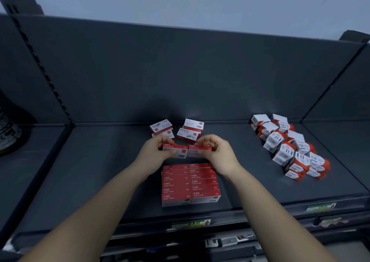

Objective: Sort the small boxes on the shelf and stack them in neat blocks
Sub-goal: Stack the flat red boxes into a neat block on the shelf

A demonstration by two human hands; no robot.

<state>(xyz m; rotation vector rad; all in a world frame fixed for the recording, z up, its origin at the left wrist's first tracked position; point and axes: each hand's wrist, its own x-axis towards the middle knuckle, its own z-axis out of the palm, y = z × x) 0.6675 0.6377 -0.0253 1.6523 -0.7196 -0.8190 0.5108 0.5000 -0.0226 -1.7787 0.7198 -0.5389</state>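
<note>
Boxes: left hand (pixel 158 151) holds one (pixel 175 151), right hand (pixel 217 153) another (pixel 200 150); end to end, long axes left-right, just beyond stacked block (pixel 190 183).

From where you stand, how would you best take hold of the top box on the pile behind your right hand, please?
Probably from above, pinching the top box across its long sides: it lies uppermost, broad face up, with both sides exposed.
</note>
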